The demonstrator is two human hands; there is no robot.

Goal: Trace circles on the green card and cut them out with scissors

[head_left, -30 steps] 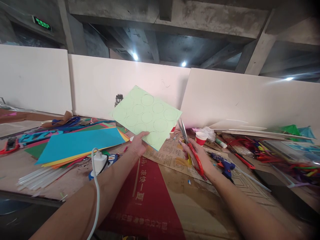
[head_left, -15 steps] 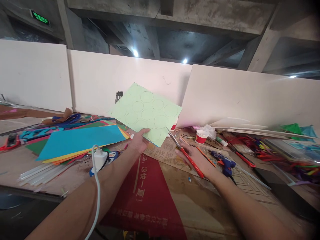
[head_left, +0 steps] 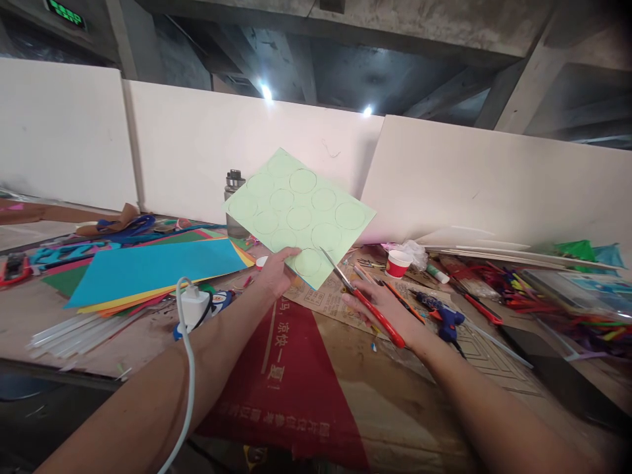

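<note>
A light green sheet of paper (head_left: 296, 204) with several pencilled circles is held up in front of me. My left hand (head_left: 279, 271) pinches its lower edge, the thumb lying on the front face. Red-handled scissors (head_left: 363, 299) are gripped in my right hand (head_left: 382, 308), pointing up and to the left. Their blades reach the paper's lower right part, beside one of the lowest circles. Whether the blades have entered the sheet I cannot tell. A sliver of blue shows along the paper's bottom edge.
Left lie stacked coloured sheets (head_left: 153, 270), clear glue sticks (head_left: 74, 332) and a white plug (head_left: 194, 308) with its cable. A bottle (head_left: 234, 187) stands behind the paper. On the right are a paper cup (head_left: 397, 264), a blue glue gun (head_left: 448, 322) and a red-handled tool (head_left: 484, 308).
The green sheet has shifted right and slightly up in view, uncovering more of the bottle. The scissor blades now overlap the paper more. My view has tilted down a little.
</note>
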